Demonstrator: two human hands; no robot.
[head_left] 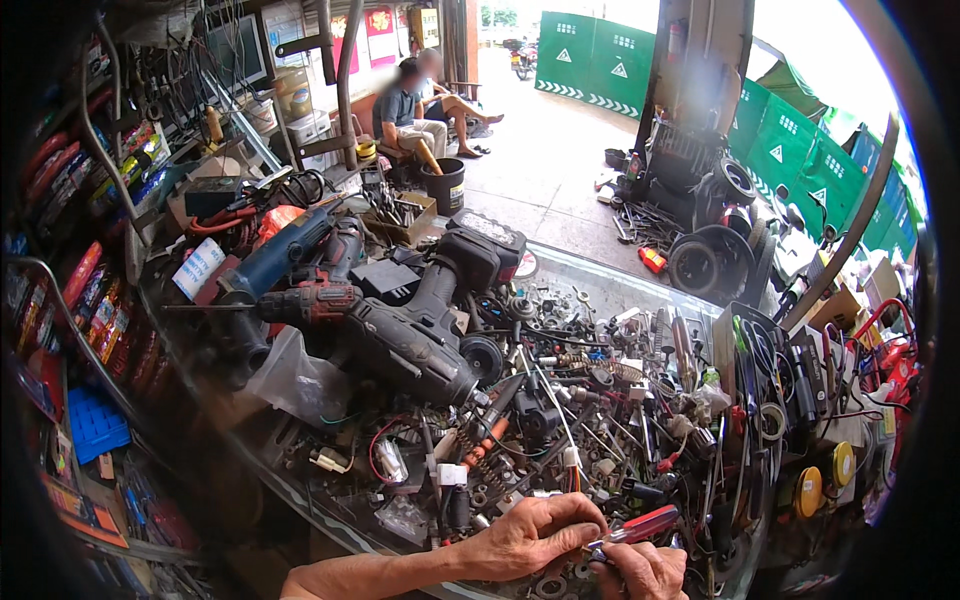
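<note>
Left hand (545,540) and right hand (640,572) pinch a small silvery metal part (597,550); a slip could lose it among jumbled metal hardware (605,432).

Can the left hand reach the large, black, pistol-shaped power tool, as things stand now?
Probably yes: the black power tool lies mostly uncovered ahead and left of the left hand, only low, loose mixed parts between. But this hand seems busy at a small shiny part.
</note>
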